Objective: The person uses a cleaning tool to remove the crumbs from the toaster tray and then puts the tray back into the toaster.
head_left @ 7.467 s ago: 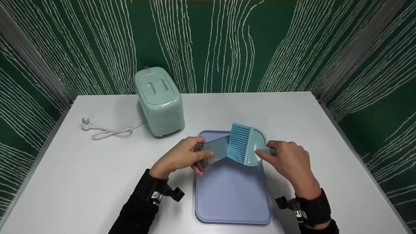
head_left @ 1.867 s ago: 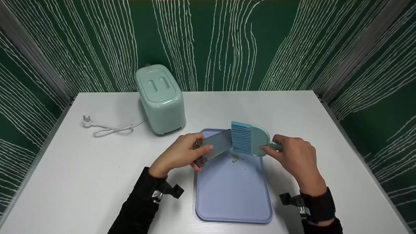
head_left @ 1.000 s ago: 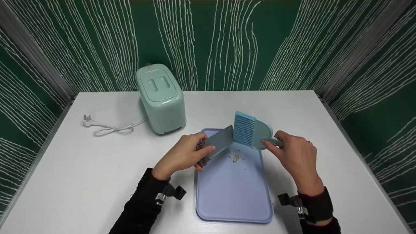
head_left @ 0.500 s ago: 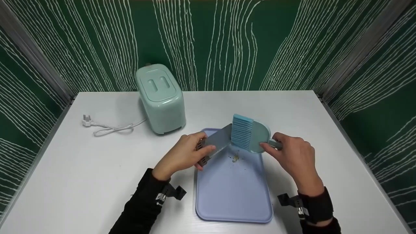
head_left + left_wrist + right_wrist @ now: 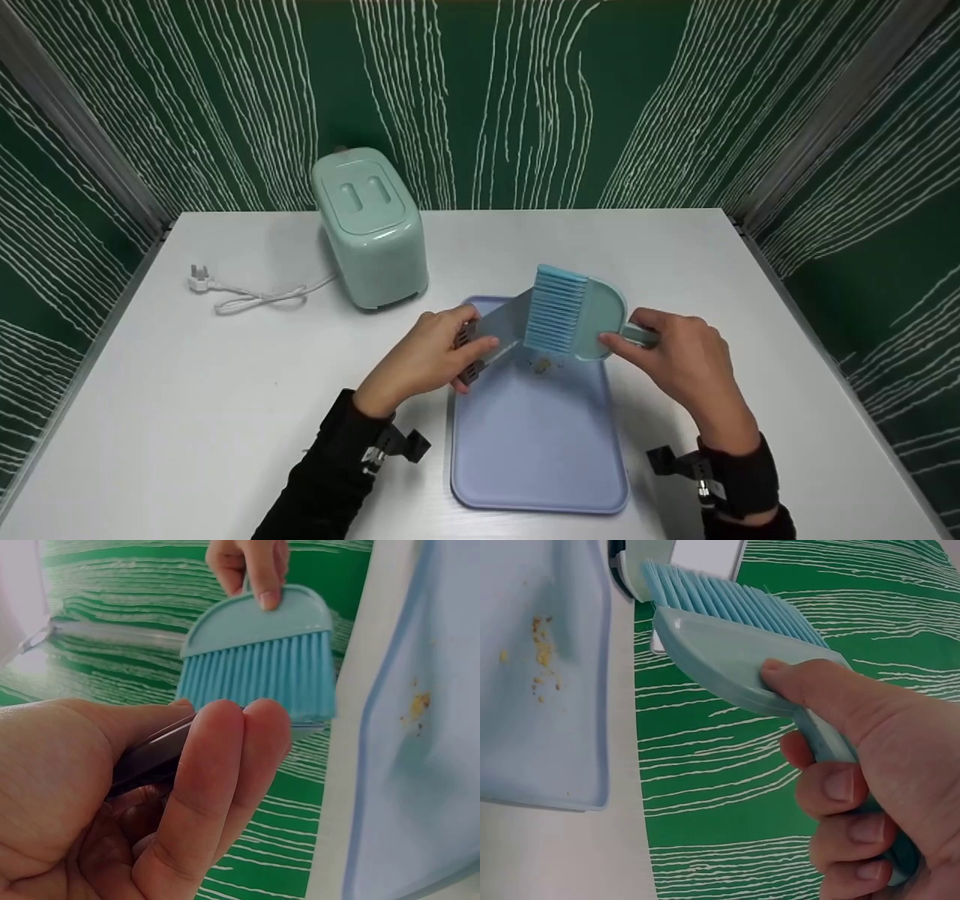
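My left hand [image 5: 420, 358] grips a flat grey metal crumb tray [image 5: 504, 321] by its slotted end, thumb on top. The crumb tray is tilted, held above a lavender tray [image 5: 540, 450]. A light-blue hand brush [image 5: 576, 313] is held by its handle in my right hand [image 5: 681, 361], the thumb pressing on the brush head. Its bristles [image 5: 727, 604] overlap the far end of the crumb tray in the head view. Yellow-brown crumbs [image 5: 542, 652] lie on the lavender tray below, partly hidden by the brush in the head view.
A mint-green toaster [image 5: 371, 229] stands at the back left of the white table [image 5: 225, 420]. Its white cord [image 5: 262, 300] and plug [image 5: 199, 279] lie to its left. Green walls with white lines [image 5: 525, 105] surround the table.
Crumbs have appeared on the lavender tray since the earliest frame. The brush rose, then came down and left over the crumb tray's end. My left hand has barely moved.
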Motion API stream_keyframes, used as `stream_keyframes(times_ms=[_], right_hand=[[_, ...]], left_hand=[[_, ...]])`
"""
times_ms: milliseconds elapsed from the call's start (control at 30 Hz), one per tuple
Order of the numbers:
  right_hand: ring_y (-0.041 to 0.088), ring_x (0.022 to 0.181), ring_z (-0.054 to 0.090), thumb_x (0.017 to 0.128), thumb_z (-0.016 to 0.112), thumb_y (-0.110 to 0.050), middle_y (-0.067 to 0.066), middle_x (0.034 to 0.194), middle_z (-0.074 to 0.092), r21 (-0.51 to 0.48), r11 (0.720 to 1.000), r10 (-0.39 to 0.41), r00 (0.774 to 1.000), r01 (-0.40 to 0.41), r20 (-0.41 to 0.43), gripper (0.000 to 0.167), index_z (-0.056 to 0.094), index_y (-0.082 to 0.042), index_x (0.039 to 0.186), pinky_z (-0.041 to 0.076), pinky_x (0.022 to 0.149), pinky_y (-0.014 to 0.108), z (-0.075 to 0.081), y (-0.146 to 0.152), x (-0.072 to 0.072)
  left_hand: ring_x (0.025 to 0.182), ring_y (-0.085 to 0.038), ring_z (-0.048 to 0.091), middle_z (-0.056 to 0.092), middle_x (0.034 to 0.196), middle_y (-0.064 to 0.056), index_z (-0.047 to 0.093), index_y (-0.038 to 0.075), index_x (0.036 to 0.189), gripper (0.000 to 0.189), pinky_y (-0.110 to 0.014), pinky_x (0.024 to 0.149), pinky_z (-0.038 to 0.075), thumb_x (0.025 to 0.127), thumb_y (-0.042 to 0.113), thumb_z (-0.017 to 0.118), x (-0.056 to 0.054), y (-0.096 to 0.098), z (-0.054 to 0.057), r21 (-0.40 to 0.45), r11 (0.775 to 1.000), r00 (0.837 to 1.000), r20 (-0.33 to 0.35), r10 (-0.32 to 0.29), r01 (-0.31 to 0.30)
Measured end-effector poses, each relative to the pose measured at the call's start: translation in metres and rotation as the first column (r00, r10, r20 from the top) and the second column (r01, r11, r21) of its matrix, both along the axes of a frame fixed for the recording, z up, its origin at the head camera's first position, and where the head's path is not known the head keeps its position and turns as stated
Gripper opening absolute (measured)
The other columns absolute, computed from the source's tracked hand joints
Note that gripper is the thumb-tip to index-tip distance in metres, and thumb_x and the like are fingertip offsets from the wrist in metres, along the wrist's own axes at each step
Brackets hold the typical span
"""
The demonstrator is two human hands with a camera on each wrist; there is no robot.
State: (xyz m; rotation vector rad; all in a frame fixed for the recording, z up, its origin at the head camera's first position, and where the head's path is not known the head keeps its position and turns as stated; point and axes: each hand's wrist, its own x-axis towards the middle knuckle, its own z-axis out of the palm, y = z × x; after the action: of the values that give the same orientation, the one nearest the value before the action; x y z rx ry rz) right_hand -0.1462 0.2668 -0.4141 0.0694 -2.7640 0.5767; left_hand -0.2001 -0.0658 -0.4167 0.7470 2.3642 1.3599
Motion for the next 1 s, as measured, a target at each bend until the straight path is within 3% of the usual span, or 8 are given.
stream_keyframes(times_ms=[200, 333, 533, 1000], right_hand=[[0.015, 0.052, 0.038, 0.09, 0.087, -0.045, -0.008, 0.059, 0.029, 0.017, 0.997, -0.077, 0.983, 0.081, -0.165, 0.042, 0.06, -0.016, 0.076, 0.018, 0.049, 0.03, 0.0, 0.004, 0.001], [0.015, 0.051, 0.035, 0.089, 0.088, -0.042, -0.007, 0.058, 0.03, 0.043, 0.995, -0.076, 0.971, 0.088, -0.226, 0.041, 0.062, -0.013, 0.077, 0.016, 0.048, 0.03, -0.004, 0.004, -0.001], [0.017, 0.048, 0.037, 0.086, 0.09, -0.037, -0.001, 0.053, 0.041, 0.071, 0.993, -0.077, 0.964, 0.098, -0.254, 0.036, 0.067, -0.011, 0.078, 0.017, 0.046, 0.03, -0.007, 0.004, -0.004], [0.018, 0.047, 0.044, 0.085, 0.093, -0.033, 0.006, 0.056, 0.057, 0.074, 0.993, -0.071, 0.953, 0.097, -0.295, 0.032, 0.071, -0.01, 0.081, 0.02, 0.045, 0.029, -0.012, 0.001, -0.007]], left_hand=[[0.06, -0.018, 0.075, 0.073, 0.088, -0.013, 0.062, 0.007, 0.106, 0.022, -0.05, 0.061, 0.066, 0.109, 0.028, 0.067, 0.001, -0.001, 0.0, 0.01, 1.0, 1.0, 0.005, 0.002, -0.002], [0.06, -0.017, 0.074, 0.073, 0.09, -0.014, 0.062, 0.006, 0.109, 0.022, -0.05, 0.061, 0.066, 0.109, 0.027, 0.067, 0.002, 0.0, 0.0, 0.011, 1.0, 1.0, 0.0, 0.003, -0.003], [0.059, -0.014, 0.073, 0.072, 0.09, -0.012, 0.062, 0.007, 0.111, 0.02, -0.048, 0.061, 0.066, 0.109, 0.026, 0.067, 0.002, 0.001, 0.001, -0.014, 1.0, 1.0, -0.015, 0.007, -0.007], [0.056, -0.013, 0.072, 0.07, 0.086, -0.011, 0.06, 0.007, 0.11, 0.019, -0.027, 0.052, 0.061, 0.109, 0.026, 0.066, 0.007, 0.004, 0.005, -0.062, 0.998, 0.993, -0.115, 0.007, -0.014]])
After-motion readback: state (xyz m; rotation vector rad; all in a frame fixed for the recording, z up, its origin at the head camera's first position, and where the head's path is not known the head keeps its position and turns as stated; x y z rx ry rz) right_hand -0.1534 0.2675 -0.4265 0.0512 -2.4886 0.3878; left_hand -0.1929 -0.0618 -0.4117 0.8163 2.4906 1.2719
